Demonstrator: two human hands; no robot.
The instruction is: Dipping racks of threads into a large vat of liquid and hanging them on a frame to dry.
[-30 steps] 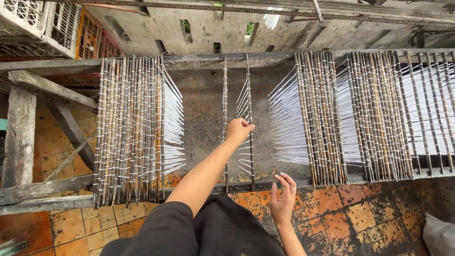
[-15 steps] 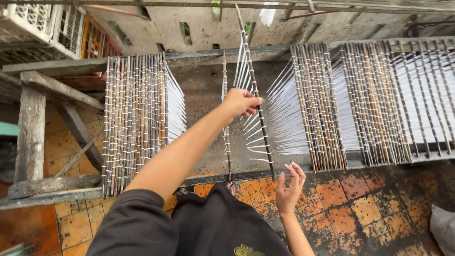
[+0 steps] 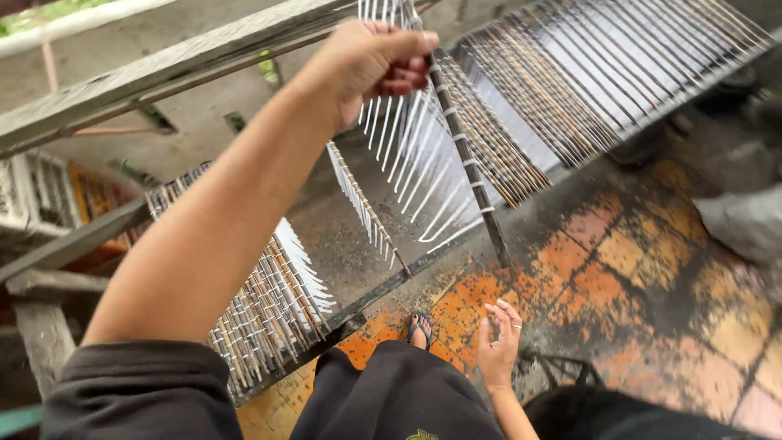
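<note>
My left hand point(image 3: 375, 61) is raised at arm's length and shut on the top of a dark stick point(image 3: 468, 171) that carries a row of thin white rods. The stick hangs tilted, its lower end over the rack's front edge. A second stick with white rods point(image 3: 366, 208) lies on the rack just left of it. My right hand point(image 3: 498, 346) hangs low beside my hip, fingers apart, holding nothing.
Bundles of similar sticks lie on the rack at the left point(image 3: 261, 310) and at the right point(image 3: 570, 90). A wooden beam point(image 3: 163, 77) crosses the top. Below are wet orange floor tiles point(image 3: 619, 277), my sandalled foot point(image 3: 419, 330) and a grey sack point(image 3: 745, 224).
My left hand has lifted the stick with white rods up off the rack and toward me. My view has tilted. The right hand stays low and open.
</note>
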